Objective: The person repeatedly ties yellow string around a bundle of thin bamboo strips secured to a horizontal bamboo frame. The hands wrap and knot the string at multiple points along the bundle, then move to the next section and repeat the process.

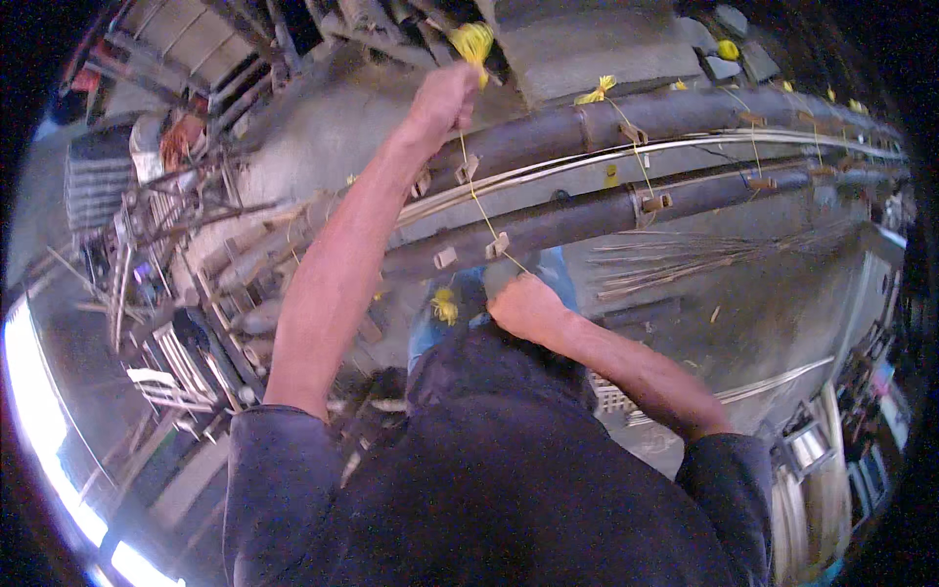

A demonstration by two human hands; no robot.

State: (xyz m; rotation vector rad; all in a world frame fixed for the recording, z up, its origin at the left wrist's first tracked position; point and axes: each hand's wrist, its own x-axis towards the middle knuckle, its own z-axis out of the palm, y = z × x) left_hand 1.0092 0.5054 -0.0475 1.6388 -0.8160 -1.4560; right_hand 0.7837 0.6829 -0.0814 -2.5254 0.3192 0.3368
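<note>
My left hand [445,103] is raised beyond the far dark bamboo pole [533,135], its fingers closed on a yellow cord that ends in a bundle [473,42] above them. From there the yellow cord [478,203] runs toward me, across both poles, to my right hand [528,305]. That hand is closed around its lower end, on my side of the near bamboo pole [577,220]. Small wooden blocks [498,245] sit on the poles beside the cord. Long pale strips [548,166] lie between the poles. Another yellow bundle [445,306] hangs left of my right hand.
Further right, more yellow cords [641,157] cross the poles, with blocks and bundles. Thin sticks [675,264] lie on the floor at the right. Stacked wood and frames [186,362] crowd the left side. Stones [724,67] lie at the far right.
</note>
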